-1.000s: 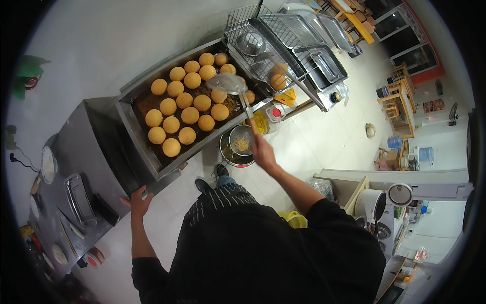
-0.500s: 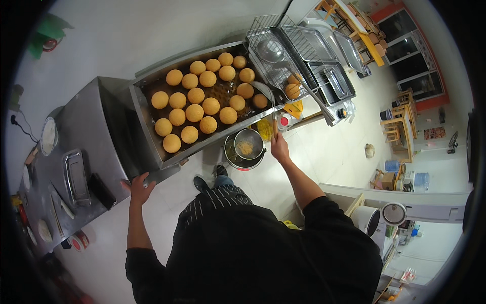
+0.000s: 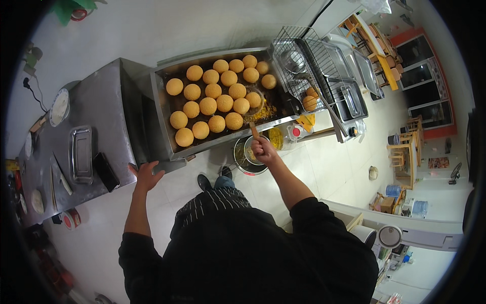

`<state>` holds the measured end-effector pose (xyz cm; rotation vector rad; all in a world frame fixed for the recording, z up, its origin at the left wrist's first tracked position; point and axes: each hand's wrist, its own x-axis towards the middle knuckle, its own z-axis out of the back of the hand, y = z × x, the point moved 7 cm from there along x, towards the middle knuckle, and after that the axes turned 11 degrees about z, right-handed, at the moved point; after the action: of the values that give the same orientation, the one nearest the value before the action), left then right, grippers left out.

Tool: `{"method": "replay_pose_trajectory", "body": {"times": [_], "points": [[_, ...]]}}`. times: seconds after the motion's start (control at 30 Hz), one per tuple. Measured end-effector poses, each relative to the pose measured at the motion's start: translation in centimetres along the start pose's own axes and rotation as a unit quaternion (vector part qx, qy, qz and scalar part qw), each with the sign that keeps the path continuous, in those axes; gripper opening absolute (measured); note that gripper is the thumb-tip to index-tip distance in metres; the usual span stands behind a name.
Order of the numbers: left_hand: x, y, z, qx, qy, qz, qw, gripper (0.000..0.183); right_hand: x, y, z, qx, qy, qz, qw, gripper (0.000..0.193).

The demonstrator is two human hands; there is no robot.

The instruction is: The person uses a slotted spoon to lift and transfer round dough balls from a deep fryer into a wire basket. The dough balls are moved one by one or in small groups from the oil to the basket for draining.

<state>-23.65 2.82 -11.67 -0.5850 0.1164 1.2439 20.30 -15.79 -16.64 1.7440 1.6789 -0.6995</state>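
My right hand (image 3: 265,150) is closed round the wooden handle of a skimmer (image 3: 254,130). Its round head is down in the bubbling oil, at the right part of a long steel fryer (image 3: 212,144). Many golden fried balls (image 3: 207,105) float there, some right beside the skimmer head. My left hand (image 3: 147,175), with fingers spread and nothing in it, is at the corner of the steel worktop (image 3: 112,111). Whether it touches the edge I cannot tell.
A wire basket (image 3: 298,61) stands right of the fryer, with a few balls (image 3: 310,103) at its near end. Below the fryer front are a metal pot (image 3: 243,167) and an oil jug (image 3: 276,138). The worktop holds a steel tray (image 3: 81,154), a dark case (image 3: 105,171) and a bowl (image 3: 59,107).
My right hand has moved left and slightly nearer, drawing the skimmer left, its head now in the oil. Several balls have shifted. The whole view has swung a little; my left hand stays by the worktop.
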Motion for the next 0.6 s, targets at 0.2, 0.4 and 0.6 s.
{"method": "replay_pose_trajectory", "body": {"times": [0.2,0.4,0.6], "points": [[0.0,-0.3,0.3,-0.022,0.047,0.031,0.998,0.06,-0.9,-3.1,-4.3,-0.037,-0.017,0.064,0.997,0.021],[-0.2,-0.7,0.5,-0.026,0.047,0.043,0.998,0.059,-3.1,-6.1,-8.6,-0.226,0.005,0.152,0.962,0.012],[-0.2,-0.6,0.8,-0.03,0.028,0.036,0.999,0.057,-2.6,-8.8,-13.1,-0.381,-0.01,0.204,0.902,0.007]]}}
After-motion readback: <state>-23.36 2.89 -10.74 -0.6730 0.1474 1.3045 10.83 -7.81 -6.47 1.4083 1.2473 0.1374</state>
